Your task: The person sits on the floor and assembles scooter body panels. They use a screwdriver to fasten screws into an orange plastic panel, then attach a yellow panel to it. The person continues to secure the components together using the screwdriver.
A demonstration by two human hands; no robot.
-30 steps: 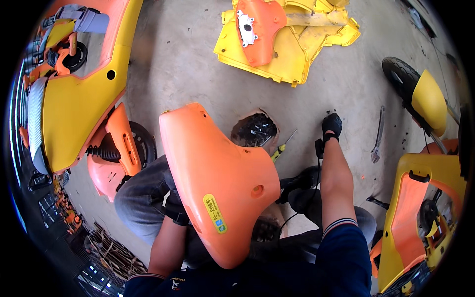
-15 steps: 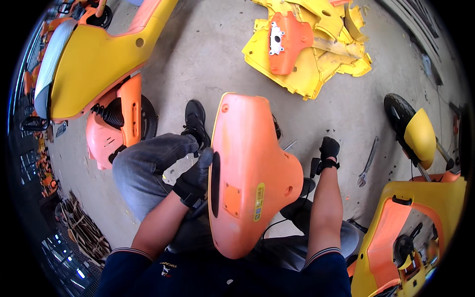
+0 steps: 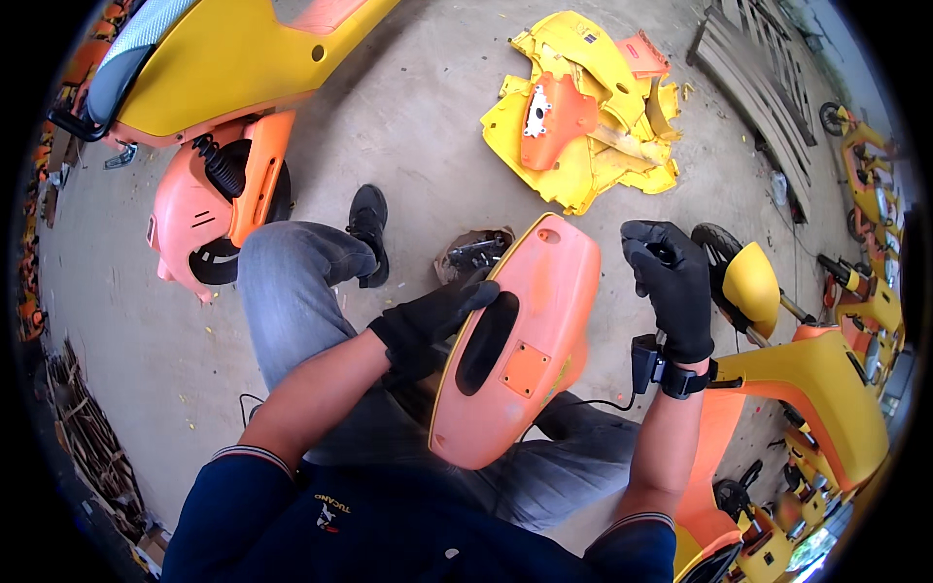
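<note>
An orange scooter body panel (image 3: 525,350) stands on edge over my lap, its inner side with a dark oval opening facing me. My left hand (image 3: 432,321), in a black glove, grips the panel's left edge, fingers hooked over the rim. My right hand (image 3: 671,287), also gloved, is raised just right of the panel's top, apart from it. Its fingers are curled closed, and I cannot make out anything inside them. A small black device is strapped to that wrist, with a cable running down. A small tray of dark parts (image 3: 476,253) lies on the floor behind the panel.
A yellow and orange scooter (image 3: 224,87) stands at the upper left. A pile of yellow and orange panels (image 3: 583,126) lies on the concrete ahead. Another yellow scooter (image 3: 816,389) is close on my right, with more beyond it. My left leg and shoe (image 3: 369,233) stretch forward.
The panel has turned and tilted so its inner side faces me. My right hand has come up from the floor to beside the panel's top. The view has shifted.
</note>
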